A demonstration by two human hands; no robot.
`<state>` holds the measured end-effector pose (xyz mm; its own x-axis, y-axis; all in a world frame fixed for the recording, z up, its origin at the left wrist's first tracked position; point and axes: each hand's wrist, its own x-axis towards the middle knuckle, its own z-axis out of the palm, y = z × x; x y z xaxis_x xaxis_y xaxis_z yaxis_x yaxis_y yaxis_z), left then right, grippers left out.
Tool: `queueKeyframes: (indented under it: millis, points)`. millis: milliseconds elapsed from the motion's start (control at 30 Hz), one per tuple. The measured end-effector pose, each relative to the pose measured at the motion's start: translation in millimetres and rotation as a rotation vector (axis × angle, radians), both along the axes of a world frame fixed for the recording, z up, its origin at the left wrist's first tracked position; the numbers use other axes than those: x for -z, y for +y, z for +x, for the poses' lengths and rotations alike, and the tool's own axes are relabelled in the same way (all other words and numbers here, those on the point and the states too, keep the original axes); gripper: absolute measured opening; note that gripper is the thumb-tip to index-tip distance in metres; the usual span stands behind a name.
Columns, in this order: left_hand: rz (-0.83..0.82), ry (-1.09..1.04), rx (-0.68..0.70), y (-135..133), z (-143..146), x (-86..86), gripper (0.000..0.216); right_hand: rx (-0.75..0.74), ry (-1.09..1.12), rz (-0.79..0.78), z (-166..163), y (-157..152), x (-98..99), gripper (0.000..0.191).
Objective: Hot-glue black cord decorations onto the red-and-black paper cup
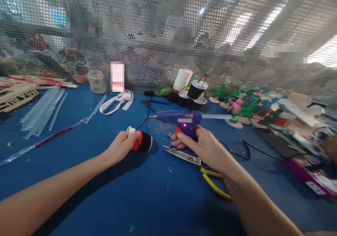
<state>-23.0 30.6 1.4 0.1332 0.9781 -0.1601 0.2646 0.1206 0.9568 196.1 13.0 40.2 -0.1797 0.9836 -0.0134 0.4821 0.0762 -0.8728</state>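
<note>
My left hand [122, 145] grips a small paper cup [145, 141], tilted on its side, with red and black wrapping round it. From the cup's rim a thin black cord [143, 123] runs up towards the nozzle of a blue hot glue gun [181, 118]. My right hand [201, 141] is closed round the gun's handle, fingers by the orange trigger. A red light glows on the gun, and a clear glue stick [217, 116] sticks out of its back. Below the right hand lie scissors [184, 155] with yellow handles, partly hidden by my forearm.
Behind the gun stand stacked white cups [182, 79] and black-wrapped cups [197, 89]. Glue sticks [43, 111] lie at left, near white ribbon [117, 102], a glass jar [97, 81] and a lit phone [117, 76]. Craft pieces [247, 106] and a purple power strip [308, 176] are at right.
</note>
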Motion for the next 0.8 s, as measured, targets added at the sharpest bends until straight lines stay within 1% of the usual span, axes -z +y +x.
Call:
queueKeyframes:
  millis: [100,167,233,333,400,467,567,667,800]
  points:
    - [0.003,-0.024,0.0,2,-2,2.6,0.03,0.064,-0.106,0.123,-2,-2,6.0,0.026]
    - [-0.01,-0.059,-0.013,3,-2,5.1,0.03,0.079,-0.126,0.154,-3,-2,7.3,0.027]
    - [-0.028,-0.099,-0.024,4,-3,7.2,0.03,0.043,-0.088,0.14,-6,-2,7.1,0.026]
    - [-0.057,-0.151,-0.021,5,-3,9.1,0.031,-0.056,-0.026,0.019,-11,-7,8.0,0.021]
    - [-0.064,-0.161,-0.027,6,-3,9.4,0.031,-0.089,-0.059,-0.034,-14,-11,10.3,0.02]
    - [-0.064,-0.16,-0.032,6,-3,9.0,0.03,-0.105,-0.144,-0.008,-16,-15,12.7,0.021]
    - [-0.067,-0.163,-0.034,5,-1,7.2,0.03,-0.107,-0.256,0.094,-19,-18,14.2,0.021]
    - [-0.074,-0.151,-0.038,3,0,5.3,0.029,-0.096,-0.303,0.15,-20,-19,14.4,0.023]
    - [-0.071,-0.132,-0.028,3,0,5.1,0.028,-0.092,-0.328,0.164,-21,-17,16.1,0.026]
